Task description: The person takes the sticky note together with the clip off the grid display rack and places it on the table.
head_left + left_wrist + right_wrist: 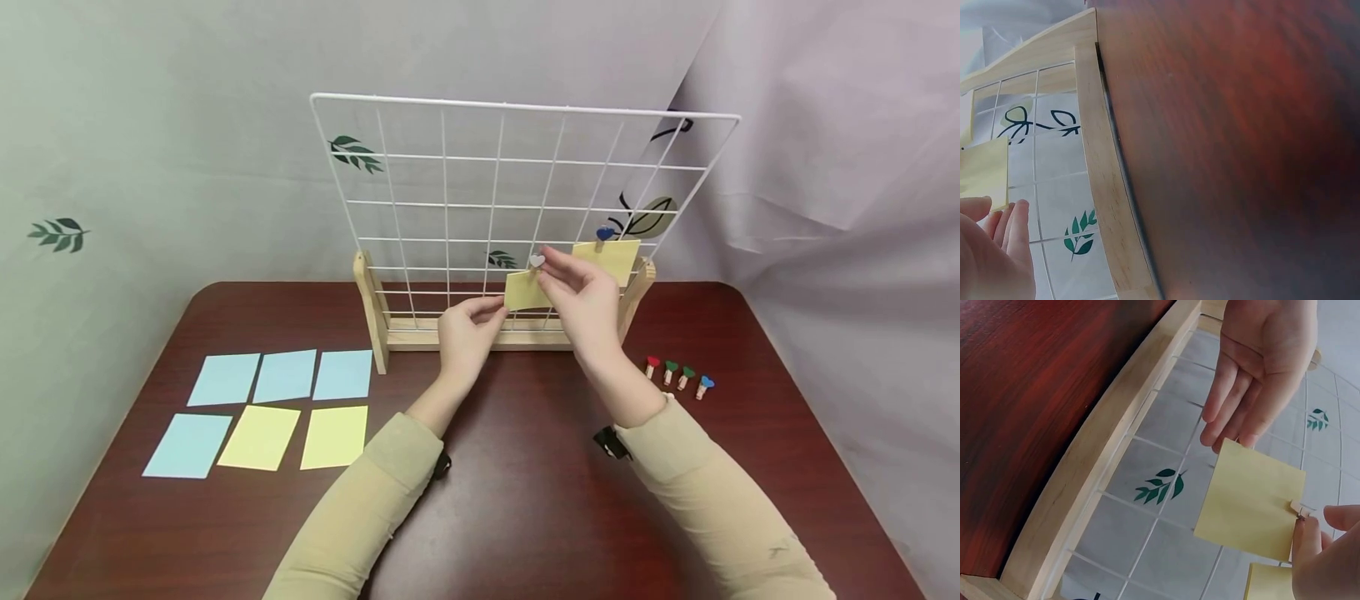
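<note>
A yellow sticky note (522, 292) hangs at the lower middle of a white wire grid (491, 204). My left hand (467, 335) pinches its left edge, thumb and fingertips at the corner, as the left wrist view shows. At the note's top edge sits a small wooden clothespin (1299, 508) with a white heart (537, 261). My right hand (588, 304) pinches this clothespin between thumb and fingers. To the right, a second yellow note (618, 260) hangs from the grid under a dark blue heart clothespin (604, 234).
Wooden feet and a crossbar (412, 337) carry the grid on the dark red table (510, 517). On the left lie several blue notes (225, 379) and two yellow notes (335, 437). Several heart clothespins, red (652, 365), green (670, 372) and blue (704, 386), lie at right.
</note>
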{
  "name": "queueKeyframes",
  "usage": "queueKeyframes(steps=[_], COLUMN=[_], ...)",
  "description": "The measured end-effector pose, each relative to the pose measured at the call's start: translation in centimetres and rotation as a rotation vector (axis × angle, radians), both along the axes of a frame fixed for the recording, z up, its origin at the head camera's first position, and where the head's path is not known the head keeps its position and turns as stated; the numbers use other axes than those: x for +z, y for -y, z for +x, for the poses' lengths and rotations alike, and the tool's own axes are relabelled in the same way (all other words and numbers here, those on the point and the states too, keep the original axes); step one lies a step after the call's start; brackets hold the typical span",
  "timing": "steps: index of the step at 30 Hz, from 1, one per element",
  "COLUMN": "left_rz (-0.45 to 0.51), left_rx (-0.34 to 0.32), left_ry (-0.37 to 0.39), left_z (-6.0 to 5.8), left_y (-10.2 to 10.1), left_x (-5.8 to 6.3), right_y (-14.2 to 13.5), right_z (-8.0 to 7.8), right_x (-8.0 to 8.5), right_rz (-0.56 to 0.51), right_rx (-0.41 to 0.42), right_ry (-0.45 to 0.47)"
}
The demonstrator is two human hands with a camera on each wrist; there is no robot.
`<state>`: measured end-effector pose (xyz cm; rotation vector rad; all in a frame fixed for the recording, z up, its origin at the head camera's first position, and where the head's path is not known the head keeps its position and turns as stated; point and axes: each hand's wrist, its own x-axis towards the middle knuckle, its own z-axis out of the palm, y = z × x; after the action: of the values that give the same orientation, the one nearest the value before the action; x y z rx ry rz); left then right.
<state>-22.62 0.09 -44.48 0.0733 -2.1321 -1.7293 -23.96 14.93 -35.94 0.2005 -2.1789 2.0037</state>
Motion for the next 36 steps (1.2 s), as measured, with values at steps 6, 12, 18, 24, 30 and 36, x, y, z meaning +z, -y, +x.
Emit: queueKeyframes(steps=[6,12,18,24,30,36], left_rz=[-0.028,-0.047,-0.071,-0.089,-0.139,-0.178], left_rx=[0.001,0.003,0.011,0.019,0.037,0.046], left_ry=[0.003,0.013,0.027,0.04,0.037,0.015], left_z=[-0.1,-0.2,-0.3,-0.4,-0.3,-0.3], left_y=[0.0,0.0,0.0,-0.1,-0.2,-0.1], left_x=[0.2,0.3,0.4,0.5,0.8,1.0], right_y=[0.2,0.3,0.5,0.7,1.0,1.3], right_z=[-0.4,-0.8,-0.9,-0.9,-1.0,-1.1], right_x=[0.1,-0.1,-0.6,-0.8,-1.1,-1.4], right_rz=[0.063,0.126,0.209,0.177,0.098,0.073], right_rx=[-0.007,-0.029,-0.091,-0.127,-0.141,-0.154], right_ry=[-0.011,-0.071,-0.172,-0.209,-0.226,-0.267])
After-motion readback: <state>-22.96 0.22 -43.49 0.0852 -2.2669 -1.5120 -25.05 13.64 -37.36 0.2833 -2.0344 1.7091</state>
